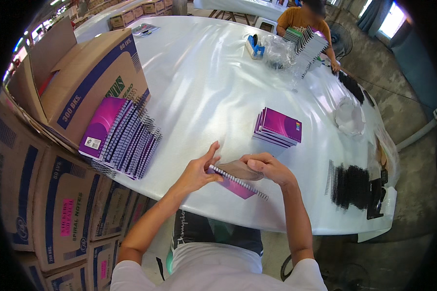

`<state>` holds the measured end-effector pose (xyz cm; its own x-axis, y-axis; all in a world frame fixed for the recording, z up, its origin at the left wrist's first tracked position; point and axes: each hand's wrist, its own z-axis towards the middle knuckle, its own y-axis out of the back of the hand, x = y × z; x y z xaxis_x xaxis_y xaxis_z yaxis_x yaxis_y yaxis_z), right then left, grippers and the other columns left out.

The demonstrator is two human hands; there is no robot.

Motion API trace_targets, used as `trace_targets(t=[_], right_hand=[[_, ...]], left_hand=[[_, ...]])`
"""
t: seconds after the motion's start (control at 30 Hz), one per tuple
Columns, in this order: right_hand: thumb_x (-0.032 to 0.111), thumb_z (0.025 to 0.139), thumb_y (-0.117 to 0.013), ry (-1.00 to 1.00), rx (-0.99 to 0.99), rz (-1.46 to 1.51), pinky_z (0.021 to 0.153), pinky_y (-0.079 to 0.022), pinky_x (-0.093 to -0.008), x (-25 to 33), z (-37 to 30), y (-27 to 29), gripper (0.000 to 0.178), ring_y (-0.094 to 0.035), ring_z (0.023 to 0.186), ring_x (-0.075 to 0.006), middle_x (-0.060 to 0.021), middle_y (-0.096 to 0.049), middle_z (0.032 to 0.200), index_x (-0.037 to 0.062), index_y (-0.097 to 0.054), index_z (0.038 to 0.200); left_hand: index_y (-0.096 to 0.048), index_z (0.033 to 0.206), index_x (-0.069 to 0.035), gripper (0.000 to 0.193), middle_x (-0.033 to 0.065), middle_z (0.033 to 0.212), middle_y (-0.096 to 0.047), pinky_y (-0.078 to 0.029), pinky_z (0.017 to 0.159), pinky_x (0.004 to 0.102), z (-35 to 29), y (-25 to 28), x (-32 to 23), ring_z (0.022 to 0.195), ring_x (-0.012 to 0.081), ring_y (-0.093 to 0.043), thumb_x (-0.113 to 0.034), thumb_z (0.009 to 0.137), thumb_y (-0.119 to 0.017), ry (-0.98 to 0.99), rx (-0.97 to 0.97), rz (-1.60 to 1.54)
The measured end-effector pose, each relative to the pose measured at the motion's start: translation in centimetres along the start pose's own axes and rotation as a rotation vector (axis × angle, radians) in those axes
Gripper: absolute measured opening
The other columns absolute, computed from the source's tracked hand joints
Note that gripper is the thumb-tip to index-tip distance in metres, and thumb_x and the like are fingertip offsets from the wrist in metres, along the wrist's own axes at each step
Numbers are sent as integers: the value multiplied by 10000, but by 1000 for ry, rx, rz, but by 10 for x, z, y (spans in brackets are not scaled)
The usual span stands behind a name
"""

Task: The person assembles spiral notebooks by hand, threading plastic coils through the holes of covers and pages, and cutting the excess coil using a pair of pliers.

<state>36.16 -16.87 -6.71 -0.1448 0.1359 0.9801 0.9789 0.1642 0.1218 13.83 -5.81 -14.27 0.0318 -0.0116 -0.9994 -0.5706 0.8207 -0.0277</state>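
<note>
The person's bare left hand is grasping the left end of a small purple spiral notebook, its thumb pressing on the near side while the index finger is pointing up, away from the pages. The bare right hand is curling its fingers around a flat brownish piece just beyond the binding; whether this is belonging to the notebook, I cannot tell. A thin dark wire coil is running along the notebook's spine and sticking out past its right end. All this is happening over the near edge of a glossy white-covered table. A short pile of purple-covered booklets is lying beyond the right hand, and a tangled heap of black wire spirals is lying farther right
</note>
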Motion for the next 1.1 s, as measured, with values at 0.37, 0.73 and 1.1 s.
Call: trace_targets(t=[0.37, 0.73, 1.1], right_hand=[[419, 938, -595, 20, 45, -342, 737, -461, -297, 3, 17, -6, 453, -582, 832, -157, -82, -663, 927, 0, -689, 1080], [201, 826, -737, -255, -739, -1547, 978, -405, -409, -14, -111, 43, 347, -553, 1145, -284, -145, -620, 1142, 47, -663, 1127], [169, 842, -713, 94, -697, -1096, 937, -417, -457, -71, -28, -29, 453, -531, 1059, -309, -147, -539, 1115, 125, -613, 1281]], left_hand=[[-207, 1542, -129, 1012, 143, 1539, -350, -471, 1018, 331, -1, 3, 2, 1346, 260, -451, -44, 735, -811, 43, 62, 162], [-538, 1384, -115, 509, 97, 1424, -530, -382, 1075, 325, -1, -1, -52, 1306, 196, -489, -98, 894, -672, 157, 28, -8], [-360, 1492, -120, 605, 102, 1504, -426, -270, 1154, 452, -15, -6, -3, 1379, 326, -405, -175, 940, -601, -178, -260, 522]])
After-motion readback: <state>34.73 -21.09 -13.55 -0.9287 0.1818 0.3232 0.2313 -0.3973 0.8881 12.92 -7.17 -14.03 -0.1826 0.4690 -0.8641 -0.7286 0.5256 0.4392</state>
